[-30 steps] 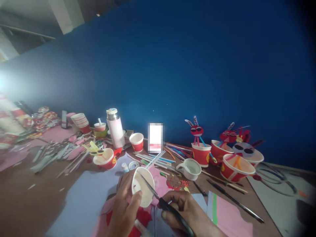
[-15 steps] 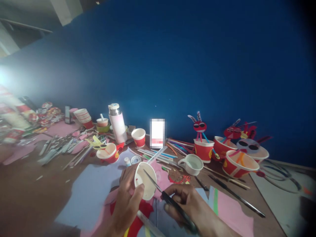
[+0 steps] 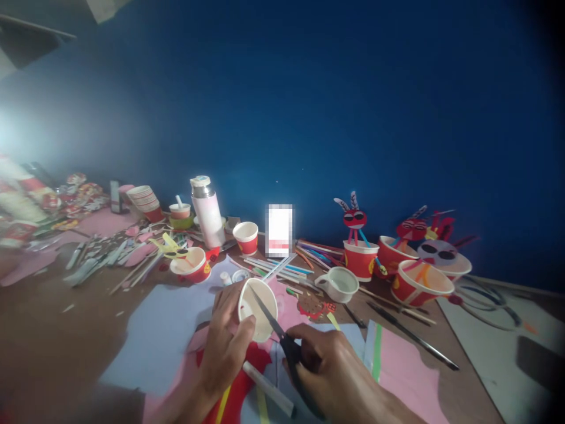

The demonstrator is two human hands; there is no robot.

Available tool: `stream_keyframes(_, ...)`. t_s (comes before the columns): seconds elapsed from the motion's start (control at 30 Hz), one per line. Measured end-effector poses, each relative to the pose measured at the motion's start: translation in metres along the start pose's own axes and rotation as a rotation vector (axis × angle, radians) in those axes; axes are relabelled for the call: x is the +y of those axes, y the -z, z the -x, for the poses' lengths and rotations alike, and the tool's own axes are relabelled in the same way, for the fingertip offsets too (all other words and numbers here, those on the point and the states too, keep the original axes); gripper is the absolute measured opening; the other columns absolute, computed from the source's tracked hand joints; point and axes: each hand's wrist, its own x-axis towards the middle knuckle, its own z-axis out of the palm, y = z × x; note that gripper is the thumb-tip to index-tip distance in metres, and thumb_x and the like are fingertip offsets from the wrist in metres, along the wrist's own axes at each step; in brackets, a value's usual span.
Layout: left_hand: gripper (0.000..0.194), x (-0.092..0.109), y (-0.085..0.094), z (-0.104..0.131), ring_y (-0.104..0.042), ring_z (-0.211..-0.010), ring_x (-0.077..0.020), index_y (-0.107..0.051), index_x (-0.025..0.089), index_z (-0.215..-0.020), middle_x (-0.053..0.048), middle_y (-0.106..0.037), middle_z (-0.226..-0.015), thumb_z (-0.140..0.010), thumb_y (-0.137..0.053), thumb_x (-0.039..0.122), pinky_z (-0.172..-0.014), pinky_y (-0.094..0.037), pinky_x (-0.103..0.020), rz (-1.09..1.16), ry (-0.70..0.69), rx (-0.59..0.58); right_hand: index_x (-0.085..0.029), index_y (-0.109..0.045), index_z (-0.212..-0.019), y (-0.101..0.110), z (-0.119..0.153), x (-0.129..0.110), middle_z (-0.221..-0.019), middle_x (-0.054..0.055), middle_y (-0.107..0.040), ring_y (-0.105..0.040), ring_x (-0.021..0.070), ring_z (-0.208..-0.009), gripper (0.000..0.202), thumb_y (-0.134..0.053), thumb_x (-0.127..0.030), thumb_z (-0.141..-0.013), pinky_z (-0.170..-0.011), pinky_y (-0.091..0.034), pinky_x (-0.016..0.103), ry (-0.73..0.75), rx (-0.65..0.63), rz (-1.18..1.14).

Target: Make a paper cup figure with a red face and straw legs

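Observation:
My left hand (image 3: 229, 347) grips a paper cup (image 3: 260, 323) from its left side, with the cup's cream inside facing me and the thumb over the near rim. In my right hand (image 3: 329, 365) is a pair of black-handled scissors (image 3: 293, 359), fingers wrapped round the handles. Their blades reach over the cup's opening, the tip pointing to the upper left; whether they touch the cup I cannot tell. Below the hands lie red paper (image 3: 253, 362) and a whitish stick-like piece (image 3: 269, 388) on blue sheets.
Cups with paper figures (image 3: 361, 259) stand at the right, near a white mug (image 3: 339, 285). A thermos (image 3: 207, 215), another paper cup (image 3: 245, 237) and drinking straws (image 3: 278, 266) are behind the hands. A blue sheet (image 3: 154, 335) and paper scraps cover the left.
The scissors have turned slightly in my right hand, and its fingers now sit closer round the handles. My left hand keeps its hold on the cup. The whole view has shifted slightly.

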Motion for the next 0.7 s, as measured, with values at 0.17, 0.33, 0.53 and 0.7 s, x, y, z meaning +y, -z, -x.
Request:
stream_keyframes(0.17, 0.043, -0.0019, 0.0005, 0.0001, -0.045, -0.117, -0.0281, -0.052, 0.019, -0.123, -0.009, -0.056, -0.121, -0.082, -0.041, 0.021, -0.101, -0.035, -0.045, 0.000, 0.012, 0.008, -0.016, -0.059, -0.077, 0.0026, -0.0087, -0.0054, -0.042, -0.008, -0.043, -0.030, 0.0064, -0.032, 0.021, -0.059, -0.035, -0.067, -0.035, -0.026, 0.020, -0.250, -0.188, -0.425)
stream_keyframes(0.33, 0.042, 0.0002, -0.0004, -0.0015, -0.050, -0.109, -0.0277, -0.053, 0.018, -0.121, -0.009, -0.057, -0.117, -0.081, -0.041, 0.020, -0.096, -0.039, -0.045, 0.016, 0.005, -0.020, -0.018, -0.066, -0.078, 0.0022, 0.0003, -0.0033, -0.049, -0.007, -0.041, -0.031, 0.0075, -0.047, 0.013, -0.057, -0.017, -0.068, -0.044, -0.022, 0.020, 0.008, 0.035, -0.005)
stream_keyframes(0.53, 0.044, 0.0000, 0.0003, -0.0008, -0.048, -0.115, -0.0273, -0.053, 0.019, -0.123, -0.008, -0.057, -0.119, -0.081, -0.042, 0.020, -0.099, -0.037, -0.043, -0.003, 0.000, -0.005, -0.017, -0.061, -0.079, 0.0053, -0.0047, -0.0026, -0.043, -0.008, -0.044, -0.031, 0.0068, -0.034, 0.018, -0.057, -0.032, -0.071, -0.036, -0.025, 0.019, -0.196, -0.197, -0.408)
stream_keyframes(0.7, 0.046, -0.0028, -0.0016, 0.0009, -0.047, -0.118, -0.0283, -0.053, 0.017, -0.126, -0.010, -0.057, -0.123, -0.081, -0.042, 0.021, -0.100, -0.037, -0.045, 0.007, 0.022, -0.018, -0.016, -0.064, -0.081, 0.0022, -0.0047, -0.0011, -0.048, -0.007, -0.042, -0.033, 0.0076, -0.043, 0.015, -0.056, -0.019, -0.069, -0.043, -0.026, 0.020, -0.072, -0.054, -0.140)
